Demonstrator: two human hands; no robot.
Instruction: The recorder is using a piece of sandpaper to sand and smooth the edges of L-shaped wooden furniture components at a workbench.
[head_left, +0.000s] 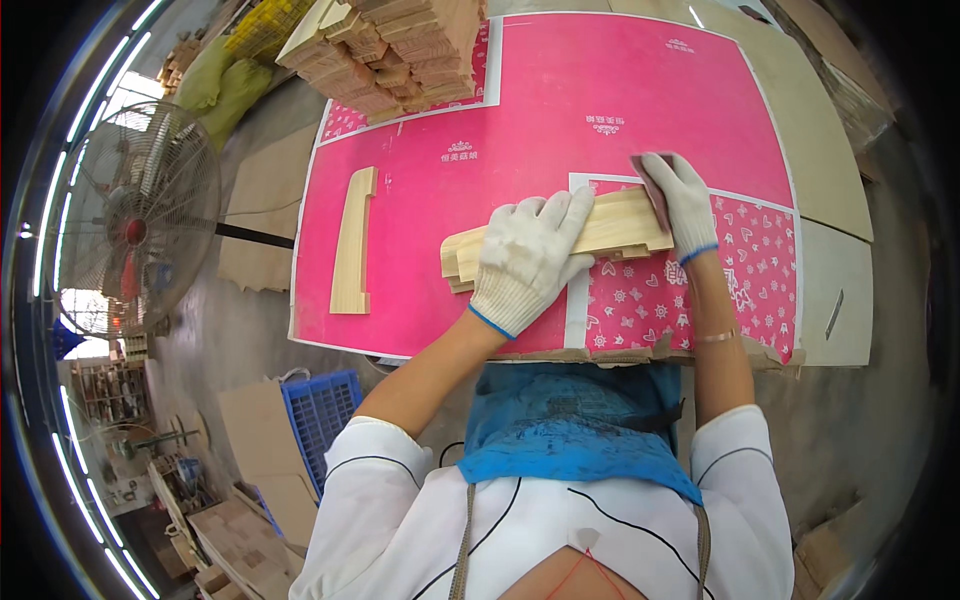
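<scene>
Across the pink table covering lies a small stack of shaped pale wooden pieces, with notched edges. My left hand, in a white knit glove, is closed over the stack's left part and presses it down. In my right hand, gloved too, is a thin brownish sheet that looks like sandpaper. The sheet rests against the right end of the top piece. Left of my hands, a single wooden piece of similar shape lies apart. My palm hides part of the stack.
A tall pile of wooden pieces stands at the table's far left. On the right lies a thin knife-like tool. A large fan stands left of the table, and a blue plastic crate sits on the near-left floor.
</scene>
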